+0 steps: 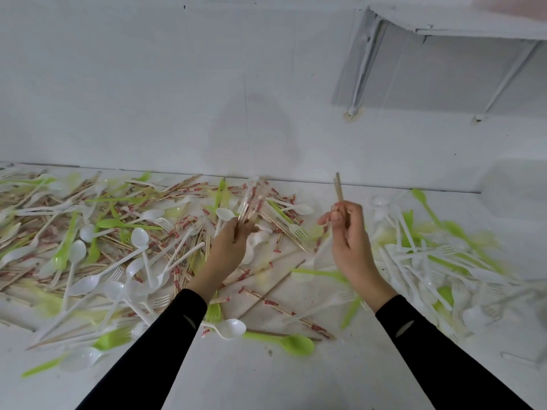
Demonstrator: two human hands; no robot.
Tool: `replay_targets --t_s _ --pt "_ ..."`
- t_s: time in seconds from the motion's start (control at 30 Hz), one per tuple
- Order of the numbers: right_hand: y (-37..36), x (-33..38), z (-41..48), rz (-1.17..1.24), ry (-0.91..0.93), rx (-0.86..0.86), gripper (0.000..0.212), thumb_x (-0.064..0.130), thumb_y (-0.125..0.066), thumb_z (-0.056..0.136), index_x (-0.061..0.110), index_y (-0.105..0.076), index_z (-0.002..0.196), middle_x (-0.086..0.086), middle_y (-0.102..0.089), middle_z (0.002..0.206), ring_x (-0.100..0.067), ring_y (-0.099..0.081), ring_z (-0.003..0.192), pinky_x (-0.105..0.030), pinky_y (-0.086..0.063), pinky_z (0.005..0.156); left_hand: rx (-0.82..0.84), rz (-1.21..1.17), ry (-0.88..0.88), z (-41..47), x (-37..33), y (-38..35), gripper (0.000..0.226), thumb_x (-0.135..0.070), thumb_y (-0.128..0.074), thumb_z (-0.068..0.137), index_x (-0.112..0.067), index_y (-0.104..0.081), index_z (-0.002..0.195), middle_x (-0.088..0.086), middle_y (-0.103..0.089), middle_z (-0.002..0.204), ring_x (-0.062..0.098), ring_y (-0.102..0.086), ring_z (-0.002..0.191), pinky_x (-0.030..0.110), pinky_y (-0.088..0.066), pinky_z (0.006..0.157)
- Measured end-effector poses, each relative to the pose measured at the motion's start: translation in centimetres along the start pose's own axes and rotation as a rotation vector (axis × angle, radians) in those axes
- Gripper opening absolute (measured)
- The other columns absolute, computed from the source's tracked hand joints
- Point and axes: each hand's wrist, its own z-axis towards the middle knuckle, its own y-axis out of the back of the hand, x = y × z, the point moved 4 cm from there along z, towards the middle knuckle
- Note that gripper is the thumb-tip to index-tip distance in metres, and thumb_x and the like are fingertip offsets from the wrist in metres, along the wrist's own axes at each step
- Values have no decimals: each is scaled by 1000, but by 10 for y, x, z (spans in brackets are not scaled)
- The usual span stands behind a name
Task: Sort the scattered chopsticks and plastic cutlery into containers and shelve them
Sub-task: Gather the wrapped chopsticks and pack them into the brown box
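Note:
A wide heap of wrapped wooden chopsticks [183, 190], white plastic spoons [139, 236] and forks, and green cutlery [291, 343] covers the white table [266, 380]. My left hand [233, 247] is raised over the pile and closed around a bundle of wrapped chopsticks [251, 199] that points up and away. My right hand [349, 235] holds a pair of bare wooden chopsticks [338, 187] upright between thumb and fingers. Both arms wear black sleeves.
A white wall rises straight behind the table. A white shelf on metal brackets [359, 69] hangs at the upper right. A blurred pale container [515, 184] stands at the far right of the table. More white and green cutlery [429, 261] lies right of my hands.

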Motion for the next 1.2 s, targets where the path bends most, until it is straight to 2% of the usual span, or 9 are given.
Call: replay_targets --t_s 0.1,0.2,0.3,0.43,0.57,0.77,0.87,1.0,1.2 --pt "0 4 0 32 -19 65 13 19 -36 105 29 -43 110 -9 -57 83 -9 -52 57 -12 -42 59 -36 -146 -57 0 -11 0 15 -22 -43 105 -17 -54 96 0 -67 82 11 -61 67 25 -50 66" --pt "-20 3 -17 0 57 212 9 30 -37 105 33 -45 105 -4 -52 84 -8 -52 64 -22 -46 65 -21 -122 -98 -3 -17 -2 24 -30 -49 102 -20 -46 81 -1 -45 62 10 -40 51 24 -36 51" --pt "-40 -1 -41 -77 65 416 13 32 -38 105 33 -51 108 15 -59 94 -4 -52 69 -22 -44 66 -17 60 -59 -3 -13 -3 23 -42 -62 94 -23 -55 81 -11 -41 54 3 -38 43 15 -31 45" --pt "-63 -15 -69 -372 23 752 32 53 -44 98 27 -53 114 10 -60 95 -5 -54 75 -31 -46 68 155 423 10 -3 3 -5 27 -37 -63 93 -12 -68 83 1 -64 67 11 -55 57 17 -40 51" --pt "-74 -49 -87 -772 49 976 45 46 -53 96 16 -52 130 0 -45 123 -23 -56 103 -38 -48 81 258 725 22 -13 24 -4 19 -29 -61 91 -13 -68 92 3 -67 85 20 -64 80 29 -50 66" --pt "-71 -56 -88 -912 337 771 33 43 -45 83 19 -68 83 2 -58 95 -13 -57 67 -22 -43 48 280 864 -43 -23 35 -8 27 -39 -59 93 -19 -64 110 -4 -54 112 19 -58 104 33 -50 79" --pt "-69 -56 -89 -927 370 727 30 36 -43 77 17 -64 69 4 -57 77 -12 -56 59 -21 -40 41 334 886 -67 -23 35 -7 28 -42 -57 95 -18 -64 108 -6 -51 107 17 -57 99 31 -47 75" --pt "-56 -51 -83 -861 271 695 22 33 -45 70 19 -61 73 8 -56 74 -10 -56 61 -20 -40 43 337 901 -142 -23 37 -4 29 -45 -55 96 -19 -62 107 -8 -49 105 15 -55 96 29 -44 69" --pt "-28 -49 -69 -590 -99 623 25 24 -60 89 21 -57 114 3 -60 95 -8 -59 84 -18 -44 72 287 881 -198 -25 35 -15 29 -40 -49 99 -18 -56 117 -5 -53 115 17 -46 113 34 -49 85"
